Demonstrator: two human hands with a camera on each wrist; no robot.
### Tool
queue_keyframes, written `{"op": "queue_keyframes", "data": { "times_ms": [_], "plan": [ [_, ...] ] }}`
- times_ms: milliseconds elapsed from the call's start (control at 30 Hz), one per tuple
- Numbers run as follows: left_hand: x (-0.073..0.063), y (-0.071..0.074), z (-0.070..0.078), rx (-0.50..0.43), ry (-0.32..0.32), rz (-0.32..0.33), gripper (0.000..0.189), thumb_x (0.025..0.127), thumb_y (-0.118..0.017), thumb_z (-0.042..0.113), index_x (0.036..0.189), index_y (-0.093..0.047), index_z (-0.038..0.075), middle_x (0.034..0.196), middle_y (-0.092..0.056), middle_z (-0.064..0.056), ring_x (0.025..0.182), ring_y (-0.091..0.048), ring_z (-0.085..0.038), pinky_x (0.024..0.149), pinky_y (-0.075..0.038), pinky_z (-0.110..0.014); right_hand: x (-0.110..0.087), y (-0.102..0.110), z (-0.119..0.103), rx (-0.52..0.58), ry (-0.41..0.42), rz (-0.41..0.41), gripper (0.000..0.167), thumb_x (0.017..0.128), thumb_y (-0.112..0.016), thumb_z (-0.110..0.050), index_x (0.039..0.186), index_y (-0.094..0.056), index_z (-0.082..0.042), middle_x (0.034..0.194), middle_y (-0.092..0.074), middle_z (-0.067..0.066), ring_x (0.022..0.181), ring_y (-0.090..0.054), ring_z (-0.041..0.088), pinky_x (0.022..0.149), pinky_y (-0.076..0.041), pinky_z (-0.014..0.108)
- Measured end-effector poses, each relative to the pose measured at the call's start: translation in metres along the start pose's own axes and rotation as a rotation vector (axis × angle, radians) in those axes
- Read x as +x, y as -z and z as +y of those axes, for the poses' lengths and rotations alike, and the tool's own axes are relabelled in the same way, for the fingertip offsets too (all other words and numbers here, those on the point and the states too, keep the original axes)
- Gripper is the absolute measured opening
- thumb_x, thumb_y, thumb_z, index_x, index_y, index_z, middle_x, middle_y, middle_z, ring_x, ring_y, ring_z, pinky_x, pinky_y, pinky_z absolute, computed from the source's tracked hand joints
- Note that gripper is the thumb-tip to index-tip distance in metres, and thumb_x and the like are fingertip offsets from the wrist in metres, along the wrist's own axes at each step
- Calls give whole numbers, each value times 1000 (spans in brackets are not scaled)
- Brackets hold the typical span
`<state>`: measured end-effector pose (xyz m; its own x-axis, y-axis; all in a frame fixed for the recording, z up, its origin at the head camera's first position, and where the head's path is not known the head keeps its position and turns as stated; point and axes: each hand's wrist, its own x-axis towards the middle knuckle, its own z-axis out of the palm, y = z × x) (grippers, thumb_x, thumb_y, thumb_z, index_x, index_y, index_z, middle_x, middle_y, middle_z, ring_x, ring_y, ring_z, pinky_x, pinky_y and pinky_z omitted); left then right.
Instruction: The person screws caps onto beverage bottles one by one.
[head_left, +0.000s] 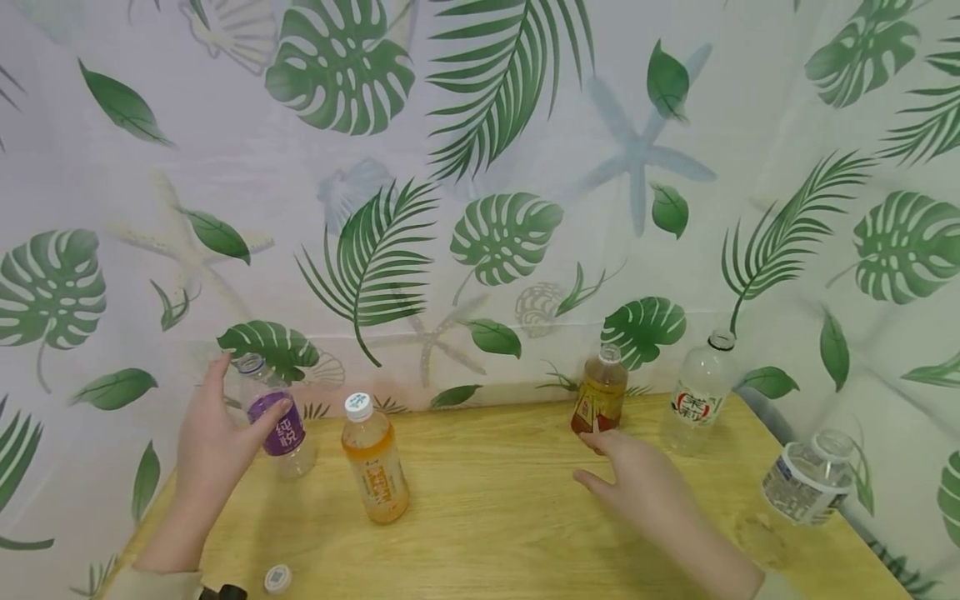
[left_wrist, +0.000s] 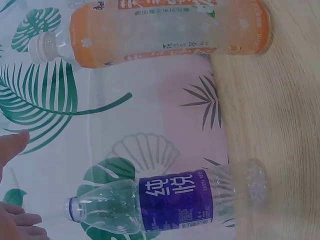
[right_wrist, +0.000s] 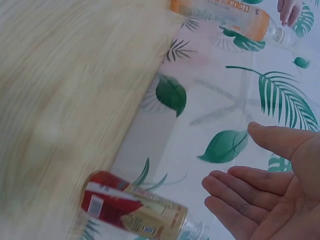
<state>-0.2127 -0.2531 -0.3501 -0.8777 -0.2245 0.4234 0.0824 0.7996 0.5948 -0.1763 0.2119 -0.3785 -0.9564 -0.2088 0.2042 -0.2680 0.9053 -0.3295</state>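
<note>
Wood grain shows across a wide middle stretch of the surface (head_left: 487, 517), which serves here as the clock's centre, with 12 farthest from the person. Its far edge meets the leaf-patterned cloth (head_left: 405, 283); the left and right edges slant outward toward the person.

At 10 o'clock stands the purple-labelled bottle (head_left: 283, 427), mouth open, near the far-left corner. The left grip (head_left: 217, 442) is spread beside it, thumb and fingers parted; the left wrist view shows a gap between hand and bottle.

Just inward, also near 10, the orange-labelled bottle (head_left: 377, 471) stands upright with its white cap on, only a narrow strip of wood separating the two. A loose cap (head_left: 277, 579) lies at 8, toward the near side.

At 1 o'clock, close to the far edge, stands the red-and-yellow-labelled bottle (head_left: 602, 392). The right grip (head_left: 641, 475) reaches toward it with thumb and fingers spread, and the right wrist view shows space between them.

At 2, near the far-right corner, is a tall clear bottle (head_left: 693, 400); at 3, beside the right edge, a squat clear bottle (head_left: 810, 479).
</note>
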Motion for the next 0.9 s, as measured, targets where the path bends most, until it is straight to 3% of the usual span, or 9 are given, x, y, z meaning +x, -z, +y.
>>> {"op": "queue_keyframes", "data": {
  "times_ms": [167,400,533,733,900],
  "plan": [
    [10,-3,-12,-90,142,-27,112,91,-87,30,169,-12,2,172,-22,-31,156,-26,-56,125,-27,-72,-13,5,20,-25,-46,-23,48,93,-83,-31,130,-72,-2,130,-74,20,117,-72,41,97,-59,60],
    [21,-10,-33,-196,252,-36,117,91,-86,32,169,-6,-2,175,-16,-26,161,-19,-50,131,-20,-64,-28,10,42,-35,-117,-72,53,95,-81,-34,133,-70,1,129,-74,22,119,-70,45,100,-56,64],
    [24,-15,-43,-227,319,-84,118,93,-84,34,169,0,0,176,-12,-25,162,-15,-50,132,-17,-64,-38,9,55,-24,-159,-126,55,95,-80,-35,133,-69,3,130,-73,23,120,-69,46,100,-56,63],
    [27,-30,-62,-226,389,-185,121,94,-81,39,168,6,0,176,-9,-25,161,-13,-51,131,-19,-66,-54,1,76,-5,-260,-253,63,94,-80,-41,135,-67,5,126,-75,22,111,-73,40,94,-59,60],
    [27,-44,-74,-198,398,-242,125,93,-82,43,167,8,-3,174,-9,-30,159,-16,-55,129,-22,-67,-68,-5,92,-4,-286,-329,65,93,-80,-43,133,-67,7,119,-77,19,106,-74,37,90,-61,58]
  ]
}}
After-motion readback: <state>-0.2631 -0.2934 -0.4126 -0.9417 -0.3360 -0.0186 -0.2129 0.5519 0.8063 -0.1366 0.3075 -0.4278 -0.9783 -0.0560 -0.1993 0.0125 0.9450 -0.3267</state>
